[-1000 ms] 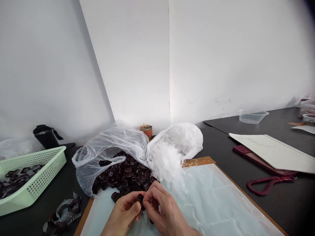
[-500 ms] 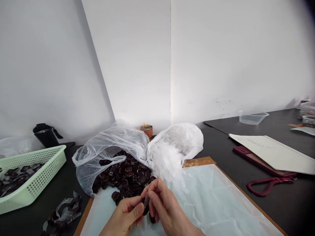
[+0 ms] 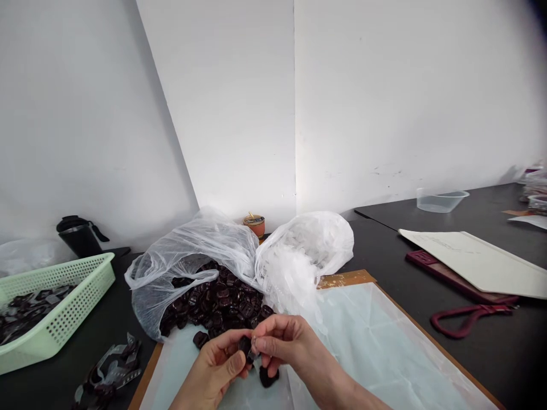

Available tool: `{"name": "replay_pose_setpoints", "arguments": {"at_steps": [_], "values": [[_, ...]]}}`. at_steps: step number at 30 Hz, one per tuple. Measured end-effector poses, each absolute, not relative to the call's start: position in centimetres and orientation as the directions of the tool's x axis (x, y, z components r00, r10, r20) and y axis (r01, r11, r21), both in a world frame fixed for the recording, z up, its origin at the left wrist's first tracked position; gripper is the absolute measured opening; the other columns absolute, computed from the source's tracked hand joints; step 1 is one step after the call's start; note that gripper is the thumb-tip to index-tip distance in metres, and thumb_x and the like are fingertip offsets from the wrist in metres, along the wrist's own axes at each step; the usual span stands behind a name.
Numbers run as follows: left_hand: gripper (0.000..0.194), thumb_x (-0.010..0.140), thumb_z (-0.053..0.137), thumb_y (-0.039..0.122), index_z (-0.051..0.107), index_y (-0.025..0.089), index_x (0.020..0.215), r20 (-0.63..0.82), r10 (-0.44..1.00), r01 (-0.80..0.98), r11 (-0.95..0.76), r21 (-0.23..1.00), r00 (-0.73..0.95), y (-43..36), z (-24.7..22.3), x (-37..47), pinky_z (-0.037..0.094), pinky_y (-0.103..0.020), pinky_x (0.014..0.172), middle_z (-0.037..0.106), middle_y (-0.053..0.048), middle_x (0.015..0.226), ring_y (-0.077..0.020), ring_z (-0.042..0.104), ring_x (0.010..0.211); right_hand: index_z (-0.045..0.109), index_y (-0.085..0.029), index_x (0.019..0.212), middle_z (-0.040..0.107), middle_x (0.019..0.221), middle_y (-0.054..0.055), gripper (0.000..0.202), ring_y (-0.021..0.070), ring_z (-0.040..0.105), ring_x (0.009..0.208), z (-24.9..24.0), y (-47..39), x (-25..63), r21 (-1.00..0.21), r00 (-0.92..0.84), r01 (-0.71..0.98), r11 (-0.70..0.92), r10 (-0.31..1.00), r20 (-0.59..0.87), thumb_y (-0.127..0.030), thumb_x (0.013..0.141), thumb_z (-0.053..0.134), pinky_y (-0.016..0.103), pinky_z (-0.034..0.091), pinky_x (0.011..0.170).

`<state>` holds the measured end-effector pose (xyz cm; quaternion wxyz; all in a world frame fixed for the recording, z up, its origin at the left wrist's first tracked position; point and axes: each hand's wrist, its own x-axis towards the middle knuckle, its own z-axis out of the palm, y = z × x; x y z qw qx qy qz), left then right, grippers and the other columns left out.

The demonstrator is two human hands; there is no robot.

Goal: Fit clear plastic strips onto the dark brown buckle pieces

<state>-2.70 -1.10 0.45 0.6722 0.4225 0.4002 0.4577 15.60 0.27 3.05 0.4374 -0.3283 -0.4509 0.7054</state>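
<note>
Both hands are at the bottom centre. The left hand bends its fingers, thumb pressed inward; the right hand pinches thumb against forefinger, its forearm slanting toward lower right.

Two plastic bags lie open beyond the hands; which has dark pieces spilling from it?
The left bag, nearer the green basket: glossy dark pieces spill from its mouth, whereas white strips show at the right bag.
</note>
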Motion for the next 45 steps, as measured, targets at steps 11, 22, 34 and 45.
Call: {"name": "replay_pose_setpoints", "arguments": {"at_steps": [11, 22, 34, 45], "values": [[0.041, 0.067, 0.081, 0.046, 0.078, 0.026, 0.103, -0.043, 0.944, -0.102, 0.081, 0.991, 0.326, -0.4, -1.1, -3.7, 0.044, -0.022, 0.063, 0.07, -0.002, 0.08, -0.0139, 0.054, 0.067, 0.059, -0.016, 0.079, 0.063, 0.053, -0.006, 0.031, 0.0081, 0.051, 0.04, 1.9, 0.7, 15.2, -0.924, -0.367, -0.3, -0.239, 0.923, -0.12, -0.014, 0.055, 0.078, 0.019, 0.044, 0.038], [0.039, 0.073, 0.076, 0.047, 0.076, 0.031, 0.108, 0.104, 0.912, 0.006, -0.115, 0.993, 0.396, -0.4, -0.6, -3.4, 0.045, -0.032, 0.082, 0.072, -0.006, 0.102, -0.0251, 0.059, 0.094, 0.051, -0.018, 0.08, 0.058, 0.049, -0.011, 0.03, 0.0057, 0.047, 0.034, 1.9, 0.5, 14.9, -0.943, -0.352, -0.254, -0.217, 0.929, -0.119, -0.013, 0.054, 0.066, 0.016, 0.038, 0.034], [0.04, 0.068, 0.08, 0.047, 0.078, 0.032, 0.105, 0.111, 0.936, 0.025, -0.126, 0.992, 0.334, -0.3, -0.7, -3.0, 0.047, -0.033, 0.076, 0.061, -0.006, 0.096, -0.0226, 0.057, 0.086, 0.051, -0.018, 0.085, 0.056, 0.054, -0.011, 0.028, 0.0049, 0.045, 0.037, 1.0, 0.2, 14.5, -0.982, -0.273, -0.175, -0.063, 0.962, -0.013, -0.008, 0.061, 0.061, 0.015, 0.04, 0.035], [0.03, 0.083, 0.066, 0.043, 0.078, 0.029, 0.106, 0.012, 0.958, 0.087, -0.038, 0.995, 0.287, -1.5, 1.6, -2.5, 0.054, -0.036, 0.077, 0.054, -0.006, 0.097, -0.0248, 0.057, 0.091, 0.054, -0.02, 0.087, 0.058, 0.06, -0.008, 0.023, 0.008, 0.052, 0.047, 1.4, -0.2, 14.5, -0.993, -0.211, -0.102, 0.053, 0.975, 0.074, -0.006, 0.07, 0.059, 0.017, 0.042, 0.043]]}}
